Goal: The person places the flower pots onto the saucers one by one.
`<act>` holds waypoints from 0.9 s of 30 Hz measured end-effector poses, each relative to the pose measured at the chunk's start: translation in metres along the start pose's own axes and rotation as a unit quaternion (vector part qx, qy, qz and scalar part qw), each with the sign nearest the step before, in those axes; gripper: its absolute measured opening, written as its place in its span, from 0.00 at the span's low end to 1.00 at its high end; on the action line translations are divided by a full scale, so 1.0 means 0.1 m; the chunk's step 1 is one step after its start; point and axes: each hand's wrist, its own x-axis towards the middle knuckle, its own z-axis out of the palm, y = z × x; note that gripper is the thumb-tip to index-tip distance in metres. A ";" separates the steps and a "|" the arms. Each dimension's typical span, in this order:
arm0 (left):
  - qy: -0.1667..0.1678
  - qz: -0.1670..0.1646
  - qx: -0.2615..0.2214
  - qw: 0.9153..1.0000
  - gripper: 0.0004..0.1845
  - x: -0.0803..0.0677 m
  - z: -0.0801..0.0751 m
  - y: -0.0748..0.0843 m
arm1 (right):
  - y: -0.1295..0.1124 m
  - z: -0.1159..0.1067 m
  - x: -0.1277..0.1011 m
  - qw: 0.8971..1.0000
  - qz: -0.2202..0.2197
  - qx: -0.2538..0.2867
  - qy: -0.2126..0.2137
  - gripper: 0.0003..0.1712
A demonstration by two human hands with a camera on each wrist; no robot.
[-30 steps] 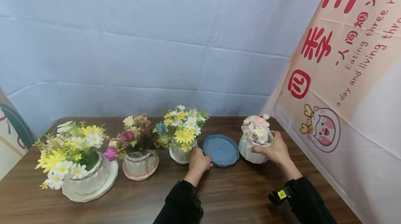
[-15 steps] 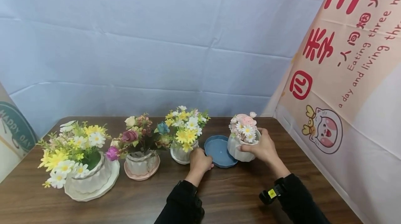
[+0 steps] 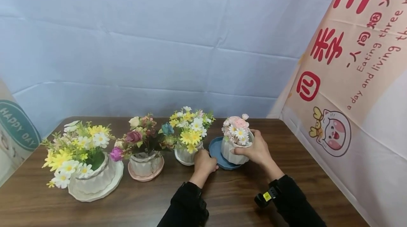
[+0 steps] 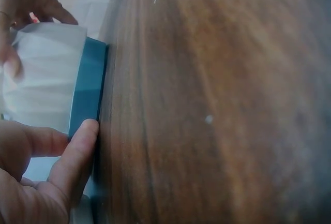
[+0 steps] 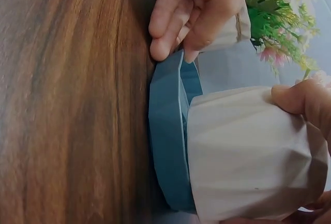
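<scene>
A small white faceted pot (image 3: 231, 152) of pink and white flowers stands with its base inside the rim of a blue saucer (image 3: 215, 149) on the brown table. My right hand (image 3: 258, 150) grips the pot's side, thumb on its wall (image 5: 302, 99). My left hand (image 3: 205, 163) pinches the saucer's near-left rim with curled fingers. In the left wrist view a fingertip (image 4: 83, 141) lies against the saucer (image 4: 88, 89) below the pot (image 4: 41, 74). The right wrist view shows the pot (image 5: 248, 151) set into the saucer (image 5: 165, 146), left fingers (image 5: 194, 17) at its edge.
Three other flower pots stand in a row to the left: a yellow-daisy pot (image 3: 186, 154), a pot on a pink saucer (image 3: 144, 166), a large white pot on a white saucer (image 3: 93, 183). A printed banner (image 3: 349, 78) borders the table's right edge; blue cloth hangs behind.
My right hand has carried the white pot leftward from the table beside the blue saucer onto it. My left hand has stayed at the saucer's rim.
</scene>
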 end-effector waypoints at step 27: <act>-0.006 -0.004 -0.002 1.000 0.15 0.02 0.00 -0.01 | -0.01 0.26 0.06 1.000 0.019 0.017 -0.010 0.60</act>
